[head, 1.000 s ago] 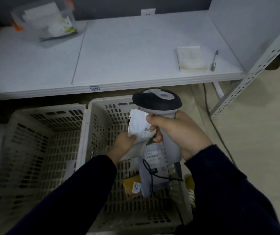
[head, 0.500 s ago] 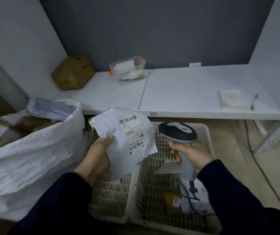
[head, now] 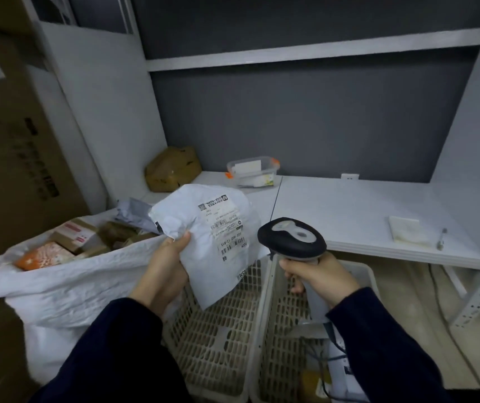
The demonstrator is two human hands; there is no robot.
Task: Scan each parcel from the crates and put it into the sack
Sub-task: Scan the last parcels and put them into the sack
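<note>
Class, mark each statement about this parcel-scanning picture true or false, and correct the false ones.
1. The left hand holds a white parcel. True.
2. The right hand holds a pen. False: it grips the scanner; the pen lies on the table.
3. The sack is empty. False: parcels already fill its mouth.
4. The parcel's label faces the camera. True.
5. The left crate is full of parcels. False: none show in it.
</note>
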